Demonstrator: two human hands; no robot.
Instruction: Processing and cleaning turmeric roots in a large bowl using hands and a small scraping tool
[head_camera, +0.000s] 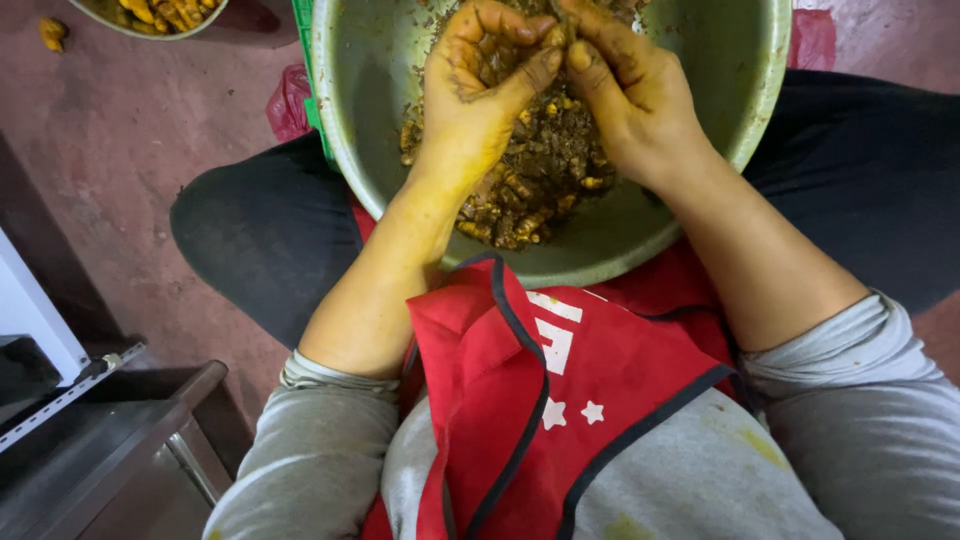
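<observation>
Reddish floor (120, 130); hands (555, 60) pinch muddy yellow turmeric root (553, 38).

Both hands' fingers (545, 65) pinch a root piece (556, 36) over the metal bowl (745, 90).

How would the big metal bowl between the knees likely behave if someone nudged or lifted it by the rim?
The metal bowl looks thin-walled with a rounded bottom, so it would probably rock or tip if pushed at the rim. The heap of yellow-brown root pieces sits toward the near side, so it may lean that way. Both the left hand and right hand look smeared, so grip could be slippery.
</observation>
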